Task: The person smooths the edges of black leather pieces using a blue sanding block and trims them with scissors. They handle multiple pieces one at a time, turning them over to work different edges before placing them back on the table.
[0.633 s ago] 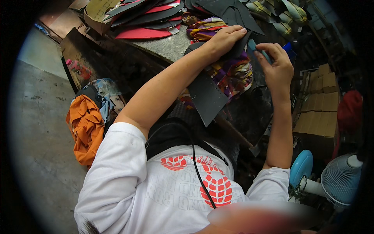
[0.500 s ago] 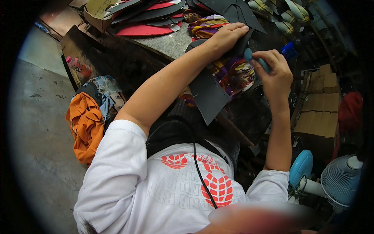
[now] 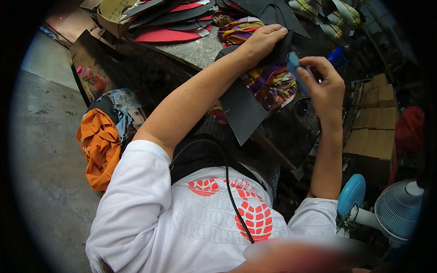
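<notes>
A dark flat sheet (image 3: pixel 243 116) runs under my left forearm, its squared end hanging toward my lap; small holes dot it near that end. My left hand (image 3: pixel 267 41) is closed over the sheet's far part, the fingers together and the thumb side up. To the right of it, my right hand (image 3: pixel 324 82) pinches a light-blue, elongated object (image 3: pixel 296 67) between thumb and fingers; its exact kind is unclear. The blue object's tip is close to the dark sheet, and I cannot tell whether they touch. Beneath lies a bundled multicoloured cloth (image 3: pixel 278 86), partly covered by the sheet.
Stacked black and red flat pieces (image 3: pixel 168 27) lie on a grey slab (image 3: pixel 189 52) at the back left. A pink bottle (image 3: pixel 92 78) and an orange cloth (image 3: pixel 98 148) are at left. Brown boxes (image 3: pixel 371 132) and a fan (image 3: pixel 400 211) stand at right.
My right hand has shifted slightly right with the blue object, which has turned a little more upright. My left hand stays on the sheet, having edged slightly left.
</notes>
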Demonstrator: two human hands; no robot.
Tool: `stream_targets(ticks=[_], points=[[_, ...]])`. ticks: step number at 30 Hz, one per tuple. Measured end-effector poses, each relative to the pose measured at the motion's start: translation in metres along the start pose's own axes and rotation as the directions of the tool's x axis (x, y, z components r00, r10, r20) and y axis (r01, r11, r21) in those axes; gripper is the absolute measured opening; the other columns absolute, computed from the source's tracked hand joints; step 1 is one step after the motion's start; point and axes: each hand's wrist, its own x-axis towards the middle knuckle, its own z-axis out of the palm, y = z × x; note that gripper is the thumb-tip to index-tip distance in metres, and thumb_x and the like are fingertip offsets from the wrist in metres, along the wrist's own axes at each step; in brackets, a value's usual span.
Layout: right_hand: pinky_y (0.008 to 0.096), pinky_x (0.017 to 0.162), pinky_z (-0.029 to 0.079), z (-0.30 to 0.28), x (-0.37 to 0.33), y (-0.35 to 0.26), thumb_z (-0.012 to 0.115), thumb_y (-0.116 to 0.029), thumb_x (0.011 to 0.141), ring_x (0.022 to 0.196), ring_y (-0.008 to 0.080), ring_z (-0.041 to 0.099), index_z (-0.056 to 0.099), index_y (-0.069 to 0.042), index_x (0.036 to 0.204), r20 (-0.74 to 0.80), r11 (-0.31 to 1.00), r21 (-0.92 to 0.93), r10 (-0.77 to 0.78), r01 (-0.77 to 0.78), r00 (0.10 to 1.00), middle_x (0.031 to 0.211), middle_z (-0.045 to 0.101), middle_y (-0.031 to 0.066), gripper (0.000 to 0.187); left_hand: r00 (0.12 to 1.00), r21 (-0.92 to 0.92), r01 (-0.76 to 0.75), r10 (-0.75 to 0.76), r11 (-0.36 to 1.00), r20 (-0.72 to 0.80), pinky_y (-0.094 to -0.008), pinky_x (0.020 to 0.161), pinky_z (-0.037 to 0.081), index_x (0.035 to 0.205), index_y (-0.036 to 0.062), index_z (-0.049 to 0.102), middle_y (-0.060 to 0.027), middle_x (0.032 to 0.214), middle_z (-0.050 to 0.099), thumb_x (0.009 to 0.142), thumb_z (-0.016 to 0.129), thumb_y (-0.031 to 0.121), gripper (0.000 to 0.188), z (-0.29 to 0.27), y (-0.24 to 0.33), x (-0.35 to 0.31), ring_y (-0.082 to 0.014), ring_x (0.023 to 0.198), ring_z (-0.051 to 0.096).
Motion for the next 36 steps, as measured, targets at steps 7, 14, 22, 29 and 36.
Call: stream_targets(ticks=[7,14,22,29,36], points=[[0.0249,0.065,0.049,0.017,0.027,0.02,0.073,-0.013,0.085,0.07,0.0084,0.06,0.066,0.0,0.09,-0.028,0.987,0.096,0.132,-0.129,0.991,0.078,0.067,0.0055,0.016,1.0,0.023,-0.018,0.017,1.0,0.017,-0.0199,0.069,0.045,0.103,0.0057,0.061,0.0039,0.086,0.058,0.103,0.049,0.026,0.024,-0.003,-0.003,0.002,-0.0036,0.077,0.054],[0.0214,0.069,0.048,0.002,0.048,0.04,0.067,-0.017,0.094,0.076,0.0064,0.058,0.062,-0.002,0.105,-0.11,0.824,0.506,0.355,-0.255,0.928,0.087,0.064,0.0007,0.019,0.976,0.381,-0.203,0.218,0.902,0.004,-0.0322,0.073,0.047,0.104,-0.003,0.061,-0.0108,0.083,0.064,0.099,0.052,0.029,0.033,-0.005,-0.016,0.009,-0.0179,0.079,0.06],[0.0328,0.079,0.048,0.054,0.045,0.041,0.052,-0.027,0.102,0.088,0.0167,0.057,0.052,-0.003,0.112,-0.383,0.993,0.089,0.101,-0.072,0.918,0.096,0.058,0.0062,0.026,0.952,0.462,-0.269,0.305,0.845,-0.003,-0.0327,0.071,0.05,0.101,-0.0025,0.067,-0.0124,0.084,0.07,0.096,0.059,0.024,0.028,-0.005,-0.017,0.009,-0.0186,0.077,0.065],[0.0413,0.084,0.049,0.037,0.054,0.068,0.056,-0.036,0.099,0.099,0.0313,0.064,0.053,-0.005,0.113,-0.336,0.886,-0.456,-0.084,-0.084,0.938,0.108,0.063,0.0119,0.034,0.937,0.437,-0.256,0.332,0.862,-0.107,-0.0313,0.069,0.05,0.099,-0.0019,0.068,-0.0092,0.081,0.07,0.095,0.062,0.023,0.026,-0.006,-0.02,0.012,-0.016,0.075,0.065],[0.0263,0.075,0.046,-0.012,0.031,0.051,0.057,-0.028,0.101,0.082,0.0093,0.053,0.053,-0.004,0.111,-0.411,0.983,0.18,0.116,-0.044,0.904,0.09,0.054,0.0005,0.026,0.751,0.336,-0.509,0.599,0.793,-0.276,-0.0278,0.081,0.047,0.108,-0.0035,0.06,-0.0079,0.093,0.063,0.092,0.055,0.006,0.019,-0.002,0.001,0.018,-0.0167,0.087,0.059]])
